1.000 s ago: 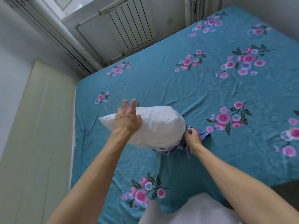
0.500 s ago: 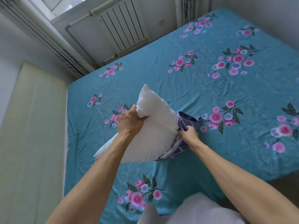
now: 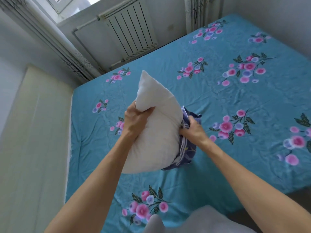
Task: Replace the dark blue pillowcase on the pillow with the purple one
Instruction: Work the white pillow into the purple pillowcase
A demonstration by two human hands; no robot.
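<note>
We see the white pillow (image 3: 154, 132) held tilted above the bed (image 3: 218, 101), toward its left edge, one corner pointing up and away, almost wholly bare. The dark blue pillowcase (image 3: 187, 148) is bunched round the pillow's lower right end only, its loose fabric hanging down toward the sheet. Our left hand (image 3: 134, 122) has its grip closed on a fold of the pillow's upper left side, fingers curled into the stuffing. Our right hand (image 3: 193, 130) grips the gathered edge of the pillowcase where it meets the pillow. Beyond the bed's far left corner stands a white radiator (image 3: 131, 31) under a window (image 3: 67, 4).
</note>
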